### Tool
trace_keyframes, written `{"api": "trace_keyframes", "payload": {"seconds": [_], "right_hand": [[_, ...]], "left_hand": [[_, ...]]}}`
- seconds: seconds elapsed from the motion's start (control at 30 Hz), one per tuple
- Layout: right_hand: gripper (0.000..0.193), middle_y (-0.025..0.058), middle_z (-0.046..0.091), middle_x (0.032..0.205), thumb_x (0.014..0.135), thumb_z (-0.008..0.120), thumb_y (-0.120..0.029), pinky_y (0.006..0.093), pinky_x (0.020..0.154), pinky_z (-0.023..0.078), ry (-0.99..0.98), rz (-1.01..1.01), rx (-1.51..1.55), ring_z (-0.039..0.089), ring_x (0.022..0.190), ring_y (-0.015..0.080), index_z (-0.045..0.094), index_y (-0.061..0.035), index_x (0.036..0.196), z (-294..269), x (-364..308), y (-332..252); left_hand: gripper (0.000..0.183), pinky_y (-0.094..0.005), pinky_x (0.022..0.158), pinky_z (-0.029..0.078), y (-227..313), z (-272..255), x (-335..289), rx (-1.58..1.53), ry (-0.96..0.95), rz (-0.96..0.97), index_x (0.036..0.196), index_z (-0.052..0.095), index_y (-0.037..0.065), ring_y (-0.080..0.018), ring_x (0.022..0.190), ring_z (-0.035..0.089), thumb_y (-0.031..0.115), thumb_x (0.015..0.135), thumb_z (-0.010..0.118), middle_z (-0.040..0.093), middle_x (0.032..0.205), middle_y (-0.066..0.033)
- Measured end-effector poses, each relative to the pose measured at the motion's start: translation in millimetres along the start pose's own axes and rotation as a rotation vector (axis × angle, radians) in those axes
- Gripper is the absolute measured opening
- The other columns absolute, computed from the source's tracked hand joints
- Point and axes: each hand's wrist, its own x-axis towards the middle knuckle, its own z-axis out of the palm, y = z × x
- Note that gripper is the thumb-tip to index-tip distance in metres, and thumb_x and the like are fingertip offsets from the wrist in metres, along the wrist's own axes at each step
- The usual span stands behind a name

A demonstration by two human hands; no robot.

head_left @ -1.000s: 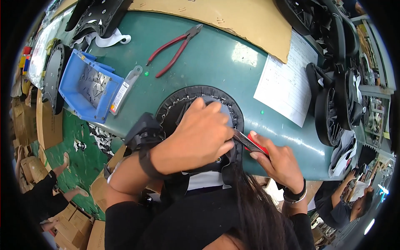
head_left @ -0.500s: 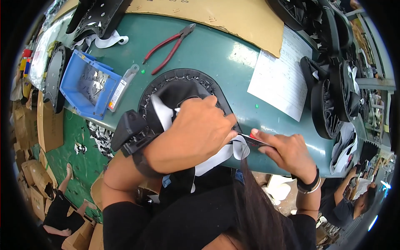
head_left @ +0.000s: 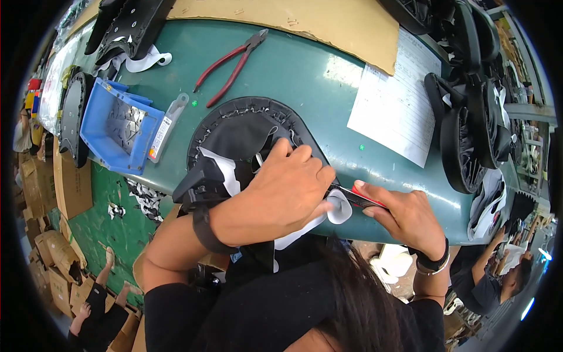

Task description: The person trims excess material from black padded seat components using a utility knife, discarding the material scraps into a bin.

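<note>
A black padded piece point(head_left: 234, 136) with a rounded rim and a row of staples round its edge lies on the green table at the near middle. My left hand point(head_left: 287, 190) is closed on its right side, fingers curled into the dark material and hiding what they pinch. From under that hand a white fabric strip point(head_left: 340, 210) loops out along the table's near edge. My right hand point(head_left: 404, 220) is closed round a red and black utility knife point(head_left: 366, 199). The knife's front end meets the piece's edge beside my left fingers; the blade tip is hidden.
Red-handled pliers point(head_left: 231, 67) lie beyond the piece. To the left stand a blue bin point(head_left: 94, 135) with small metal bits and a slim clear case point(head_left: 167, 129). Written paper point(head_left: 393, 105), cardboard point(head_left: 328, 29) and more black padded parts point(head_left: 463, 141) lie farther off.
My left hand has shifted slightly right and down, showing more of the piece's black inside. The white strip has curled into a rounder loop. The knife stays at the edge.
</note>
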Motion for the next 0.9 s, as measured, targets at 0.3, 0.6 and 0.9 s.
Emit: {"api": "trace_keyframes", "payload": {"seconds": [0.3, 0.6, 0.9], "right_hand": [[0.058, 0.0143, 0.063, 0.07, 0.085, 0.069, -0.015, 0.0438, 0.055, 0.046, 0.161, 0.1, 0.07, 0.061, 0.06, 0.0361, 0.047, -0.0087, 0.138, 41.6, -35.9, -30.3], [0.054, 0.0154, 0.065, 0.079, 0.085, 0.07, -0.012, 0.0426, 0.058, 0.048, 0.46, 0.181, 0.077, 0.063, 0.067, 0.036, 0.052, -0.0109, 0.135, 63.6, -19.4, -29.5], [0.047, 0.0178, 0.067, 0.083, 0.092, 0.064, -0.018, 0.0455, 0.055, 0.048, 0.405, 0.154, 0.223, 0.063, 0.065, 0.0406, 0.049, -0.0105, 0.136, 46.3, 18.6, -15.0]], "left_hand": [[0.034, -0.0312, 0.07, 0.029, -16.1, 1.9, 10.5, -0.611, 0.217, -0.202, 0.057, 0.038, 0.004, -0.019, 0.068, 0.038, 0.013, 0.072, 0.068, 0.035, 0.063, -0.0038], [0.007, -0.0298, 0.055, 0.045, -20.3, -22.5, 21.0, -1.141, 0.1, -0.428, 0.082, 0.064, 0.001, -0.0176, 0.061, 0.056, 0.008, 0.08, 0.062, 0.06, 0.097, -0.0093], [0.028, -0.0372, 0.069, 0.032, -30.2, 7.4, 38.4, -0.011, 0.114, -0.11, 0.061, 0.059, 0.008, -0.0221, 0.068, 0.051, 0.027, 0.077, 0.07, 0.053, 0.064, -0.0049]]}}
